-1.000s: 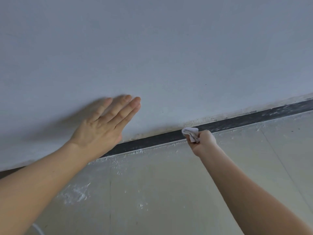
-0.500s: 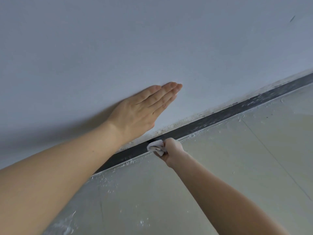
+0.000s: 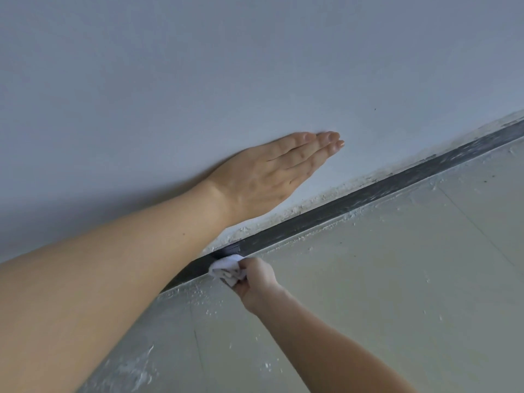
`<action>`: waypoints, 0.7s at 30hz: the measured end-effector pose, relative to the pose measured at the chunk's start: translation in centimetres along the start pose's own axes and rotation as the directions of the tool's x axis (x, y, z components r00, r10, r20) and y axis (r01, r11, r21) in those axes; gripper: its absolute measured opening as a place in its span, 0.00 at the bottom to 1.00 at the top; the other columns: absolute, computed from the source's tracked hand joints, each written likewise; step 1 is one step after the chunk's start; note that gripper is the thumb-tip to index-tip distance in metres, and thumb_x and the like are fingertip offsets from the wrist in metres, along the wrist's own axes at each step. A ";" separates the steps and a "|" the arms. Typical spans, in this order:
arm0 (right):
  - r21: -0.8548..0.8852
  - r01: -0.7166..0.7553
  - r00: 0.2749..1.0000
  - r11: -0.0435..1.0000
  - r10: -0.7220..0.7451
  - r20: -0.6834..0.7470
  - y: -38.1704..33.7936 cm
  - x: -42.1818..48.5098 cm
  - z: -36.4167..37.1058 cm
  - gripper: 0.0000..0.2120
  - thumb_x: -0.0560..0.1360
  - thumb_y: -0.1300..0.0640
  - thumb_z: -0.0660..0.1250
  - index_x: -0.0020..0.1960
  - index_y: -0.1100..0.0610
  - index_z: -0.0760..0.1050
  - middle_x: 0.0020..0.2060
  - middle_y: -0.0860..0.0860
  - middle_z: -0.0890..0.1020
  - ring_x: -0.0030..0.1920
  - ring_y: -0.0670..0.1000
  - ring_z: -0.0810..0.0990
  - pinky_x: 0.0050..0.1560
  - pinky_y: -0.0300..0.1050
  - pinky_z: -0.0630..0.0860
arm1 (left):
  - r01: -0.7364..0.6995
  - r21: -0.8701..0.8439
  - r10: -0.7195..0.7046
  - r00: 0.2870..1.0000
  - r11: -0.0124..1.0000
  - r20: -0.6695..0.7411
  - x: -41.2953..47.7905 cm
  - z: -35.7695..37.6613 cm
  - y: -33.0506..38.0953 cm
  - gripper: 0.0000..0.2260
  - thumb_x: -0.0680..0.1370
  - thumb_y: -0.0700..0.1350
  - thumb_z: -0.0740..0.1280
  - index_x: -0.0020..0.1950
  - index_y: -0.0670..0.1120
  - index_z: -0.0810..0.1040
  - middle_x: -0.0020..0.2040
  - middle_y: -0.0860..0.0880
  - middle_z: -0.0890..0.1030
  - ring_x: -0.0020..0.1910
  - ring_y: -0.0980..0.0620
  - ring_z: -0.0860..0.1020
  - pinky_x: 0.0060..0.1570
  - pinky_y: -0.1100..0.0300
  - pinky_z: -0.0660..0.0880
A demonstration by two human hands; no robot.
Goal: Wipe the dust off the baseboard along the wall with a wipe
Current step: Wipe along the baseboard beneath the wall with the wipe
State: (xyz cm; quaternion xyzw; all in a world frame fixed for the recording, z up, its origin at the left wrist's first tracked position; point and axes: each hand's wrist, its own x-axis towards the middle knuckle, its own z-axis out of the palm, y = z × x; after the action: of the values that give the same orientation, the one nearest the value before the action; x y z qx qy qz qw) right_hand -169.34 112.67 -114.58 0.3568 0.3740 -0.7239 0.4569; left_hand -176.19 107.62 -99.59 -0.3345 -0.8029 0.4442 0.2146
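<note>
R hand [image 3: 256, 282] — wipe [image 3: 226, 269], prob. on baseboard [image 3: 354, 198]

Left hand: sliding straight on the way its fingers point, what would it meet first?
Only bare wall, it seems. The left hand lies flat on it, fingers pointing roughly parallel to the baseboard, so the way looks free to the picture's edge.

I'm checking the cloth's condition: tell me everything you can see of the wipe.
The wipe is a small white piece, crumpled like tissue or thin cloth, bunched into a wad. The right hand grips it, and it lies against the dark baseboard where that meets the floor. Part is hidden in the fist.
</note>
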 end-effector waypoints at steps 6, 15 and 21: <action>0.019 0.206 0.956 0.978 -0.197 -0.215 -9.1 -2.0 -4.5 0.11 0.73 0.75 0.54 0.46 0.68 0.74 0.35 0.60 0.80 0.32 0.53 0.80 0.32 0.43 0.82 | 0.017 -0.010 -0.017 0.999 1.000 -0.033 0.1 0.4 0.2 0.25 0.80 0.37 0.40 0.76 0.40 0.60 0.76 0.46 0.63 0.75 0.50 0.62 0.73 0.58 0.58; -0.226 0.341 0.822 0.912 -0.406 -0.400 -17.4 -6.2 -10.6 0.10 0.77 0.67 0.55 0.55 0.66 0.71 0.41 0.60 0.76 0.35 0.55 0.77 0.24 0.43 0.80 | 0.060 -0.030 -0.062 0.994 0.998 -0.093 0.6 0.5 0.2 0.23 0.81 0.40 0.43 0.76 0.40 0.61 0.76 0.45 0.62 0.75 0.49 0.62 0.73 0.56 0.57; -0.569 0.048 0.958 0.821 -0.198 -0.205 -10.7 -4.7 -7.2 0.03 0.77 0.67 0.59 0.45 0.62 0.69 0.34 0.58 0.74 0.32 0.55 0.77 0.37 0.49 0.80 | 0.096 -0.077 -0.102 0.992 0.992 -0.074 1.4 0.6 1.1 0.24 0.81 0.38 0.41 0.76 0.39 0.60 0.76 0.46 0.62 0.75 0.49 0.61 0.74 0.54 0.57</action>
State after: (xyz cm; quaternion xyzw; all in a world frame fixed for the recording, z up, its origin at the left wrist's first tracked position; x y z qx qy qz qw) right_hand -176.50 124.06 -111.57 0.2725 0.6471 -0.5591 0.4410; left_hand -177.13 108.72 -100.72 -0.3187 -0.8253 0.3900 0.2552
